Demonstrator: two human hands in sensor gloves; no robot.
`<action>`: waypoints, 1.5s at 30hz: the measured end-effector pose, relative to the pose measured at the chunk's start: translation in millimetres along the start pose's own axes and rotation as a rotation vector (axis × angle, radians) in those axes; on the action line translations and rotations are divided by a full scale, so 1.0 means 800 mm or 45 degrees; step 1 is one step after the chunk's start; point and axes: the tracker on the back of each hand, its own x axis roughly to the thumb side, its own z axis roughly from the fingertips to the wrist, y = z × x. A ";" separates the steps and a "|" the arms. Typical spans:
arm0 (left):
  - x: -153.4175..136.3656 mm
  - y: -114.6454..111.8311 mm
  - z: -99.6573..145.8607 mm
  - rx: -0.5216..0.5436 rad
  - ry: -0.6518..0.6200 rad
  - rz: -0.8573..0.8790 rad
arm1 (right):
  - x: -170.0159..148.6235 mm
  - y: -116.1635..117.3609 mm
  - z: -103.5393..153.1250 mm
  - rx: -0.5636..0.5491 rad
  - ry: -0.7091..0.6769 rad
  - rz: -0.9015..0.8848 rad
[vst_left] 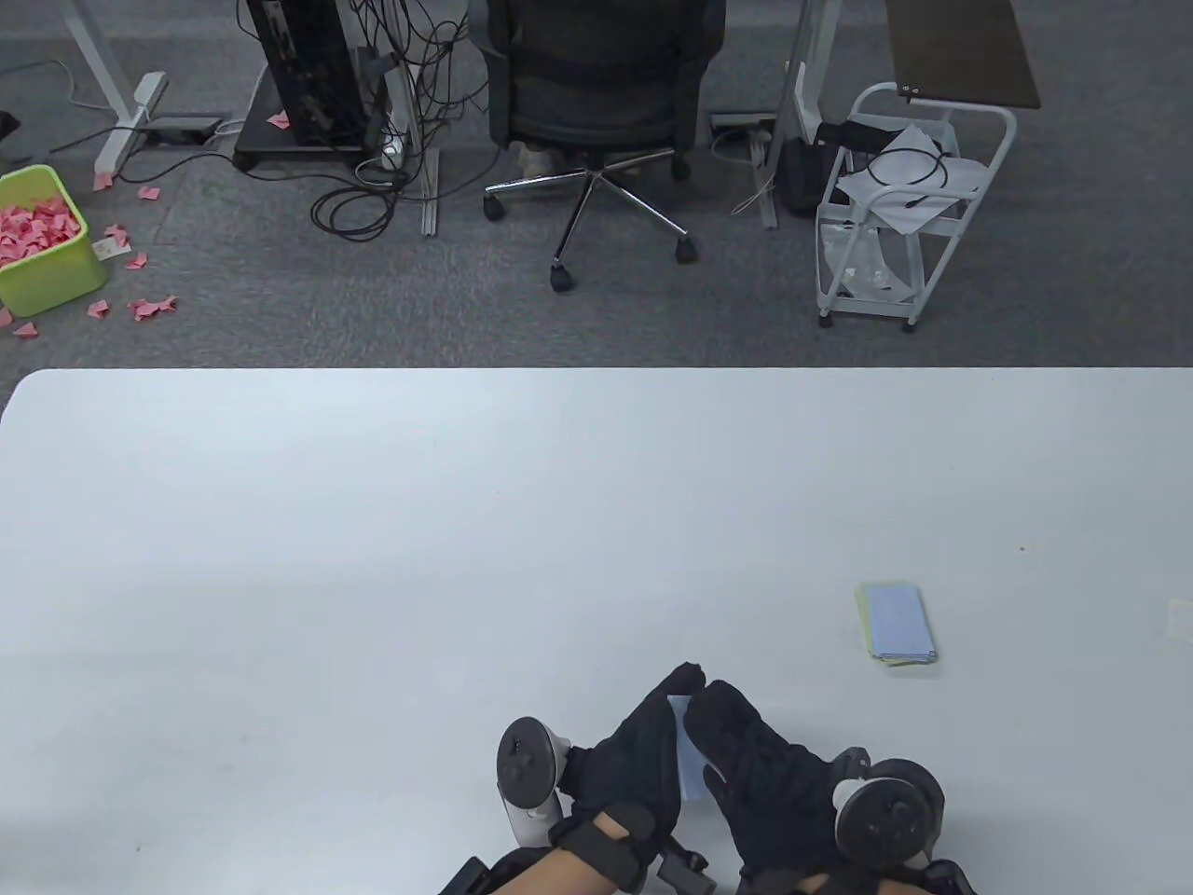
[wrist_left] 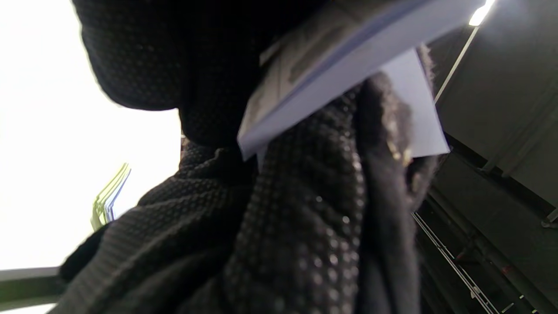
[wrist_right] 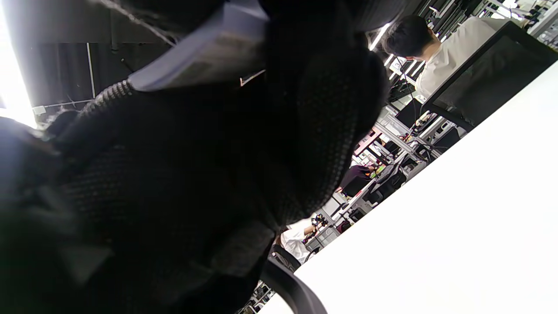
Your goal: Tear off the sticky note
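Both gloved hands meet at the table's near edge in the table view. Between them they hold a pale blue sticky note pad point(vst_left: 688, 757) off the table. My left hand point(vst_left: 652, 736) grips the pad from the left. My right hand point(vst_left: 746, 746) closes on it from the right. In the left wrist view the pad point(wrist_left: 348, 65) shows edge-on, and one loose sheet point(wrist_left: 420, 109) sticks out below it, pinched behind a gloved finger point(wrist_left: 383, 144). In the right wrist view the pad point(wrist_right: 205, 52) sits at the top above the dark glove. Most of the pad is hidden by the fingers.
A small stack of blue and yellow notes point(vst_left: 897, 625) lies on the white table point(vst_left: 373, 522) to the right of the hands; it also shows in the left wrist view point(wrist_left: 109, 198). A pale slip point(vst_left: 1182, 620) lies at the right edge. On the floor beyond are a green bin point(vst_left: 42, 270) of pink scraps, a chair point(vst_left: 596, 93) and a white cart point(vst_left: 895, 205).
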 end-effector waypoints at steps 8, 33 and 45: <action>0.001 0.002 0.000 0.010 0.016 0.024 | 0.001 0.002 0.001 0.019 -0.040 0.013; -0.020 0.020 -0.007 -0.006 0.269 0.224 | 0.006 0.013 0.004 0.123 -0.144 0.087; -0.019 0.058 -0.005 0.084 0.313 0.212 | -0.069 -0.082 0.001 -0.217 0.353 -0.198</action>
